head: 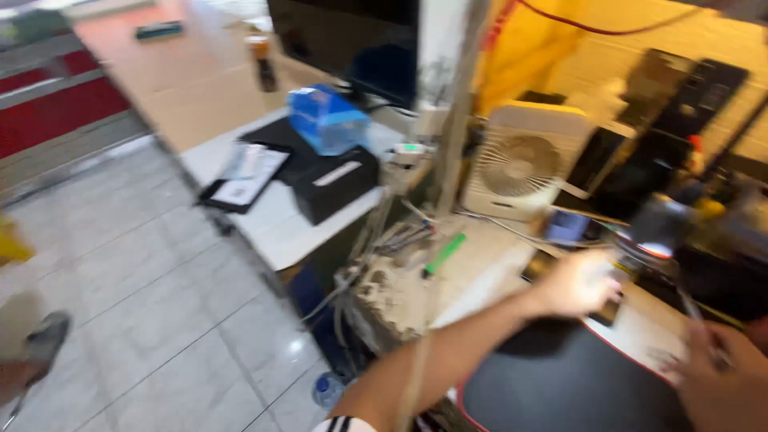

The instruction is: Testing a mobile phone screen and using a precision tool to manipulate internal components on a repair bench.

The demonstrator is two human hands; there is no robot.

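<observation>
The view is blurred by motion. My left hand (578, 283) reaches forward over the workbench and closes around a dark flat phone (610, 310), whose ends stick out on both sides of the hand. My right hand (718, 378) is at the lower right corner and grips a thin metal tool (693, 310) that points up and away. Both hands hover by a black mat with a red edge (560, 384).
A small white fan (520, 160) stands behind the bench, with a lit phone (568, 226) and a green pen (444, 254) near it. To the left are a black printer (332, 184), a blue box (324, 120) and a dark monitor (352, 40). A plastic bottle (328, 390) lies on the tiled floor (160, 304).
</observation>
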